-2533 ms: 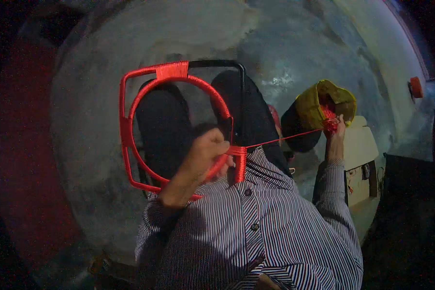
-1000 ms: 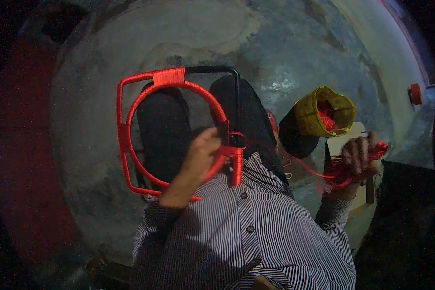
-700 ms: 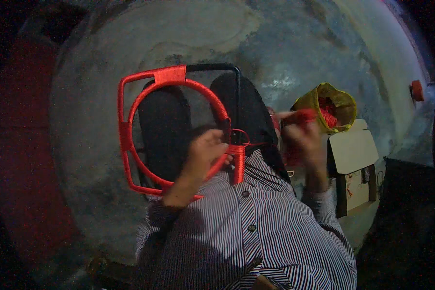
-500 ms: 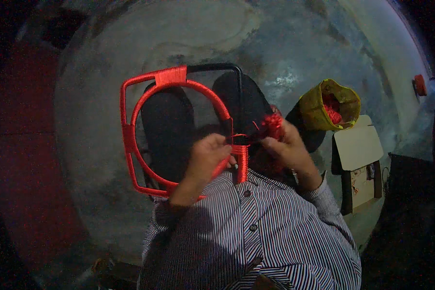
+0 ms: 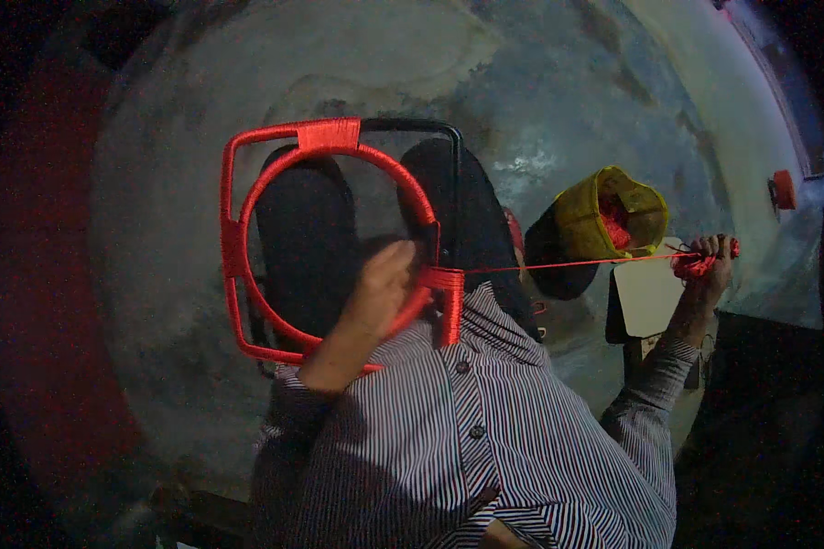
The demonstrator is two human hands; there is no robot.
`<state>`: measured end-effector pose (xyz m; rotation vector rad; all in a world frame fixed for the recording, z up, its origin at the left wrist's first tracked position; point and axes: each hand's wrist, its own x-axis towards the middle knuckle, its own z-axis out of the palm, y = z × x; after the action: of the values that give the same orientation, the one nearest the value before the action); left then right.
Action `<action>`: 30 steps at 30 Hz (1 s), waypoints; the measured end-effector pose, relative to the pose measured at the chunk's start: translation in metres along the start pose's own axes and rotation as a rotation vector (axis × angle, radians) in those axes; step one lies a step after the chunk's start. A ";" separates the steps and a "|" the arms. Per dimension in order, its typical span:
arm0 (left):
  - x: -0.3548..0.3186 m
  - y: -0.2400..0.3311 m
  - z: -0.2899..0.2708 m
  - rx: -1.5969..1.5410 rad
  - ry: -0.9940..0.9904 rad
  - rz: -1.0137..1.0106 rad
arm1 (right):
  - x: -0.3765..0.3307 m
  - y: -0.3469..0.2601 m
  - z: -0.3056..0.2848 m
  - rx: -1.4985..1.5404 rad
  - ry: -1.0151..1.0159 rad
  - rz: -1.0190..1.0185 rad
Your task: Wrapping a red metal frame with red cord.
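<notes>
A square metal frame (image 5: 227,188) with rounded corners rests across my lap, largely wrapped in red cord; its upper right part is bare black. Inside it sits a red-wrapped ring (image 5: 249,206), bound to the frame at the top and left. My left hand (image 5: 384,279) is at the ring's right side, beside a wrapped band; blur and dim light hide how its fingers lie. Far to the right, my right hand (image 5: 712,270) is closed on a bundle of red cord (image 5: 694,265). From it a red strand (image 5: 568,264) runs taut to the band.
On the floor at the right stands a yellow bucket (image 5: 581,220) with red cord (image 5: 613,222) inside. Just below it is an open cardboard box (image 5: 648,297). A small red object (image 5: 782,189) lies near the wall.
My right hand has swung far out to the right with the cord bundle, drawing the strand straight. My left hand stays by the ring, its fingers raised a little.
</notes>
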<state>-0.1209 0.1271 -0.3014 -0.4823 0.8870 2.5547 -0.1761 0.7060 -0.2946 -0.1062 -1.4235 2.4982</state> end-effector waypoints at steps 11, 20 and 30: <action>-0.007 0.007 0.019 -0.051 -0.160 0.094 | -0.119 0.125 0.324 -1.134 -1.209 0.342; -0.001 -0.003 0.013 0.179 0.167 0.050 | -0.100 0.139 0.321 -0.791 -0.666 0.079; -0.024 -0.002 0.023 0.540 0.090 0.566 | -0.097 0.138 0.353 -0.860 -0.883 -0.558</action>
<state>-0.1036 0.1377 -0.2754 -0.1938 1.8968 2.5947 -0.1772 0.3191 -0.2371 1.1672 -2.3167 1.3433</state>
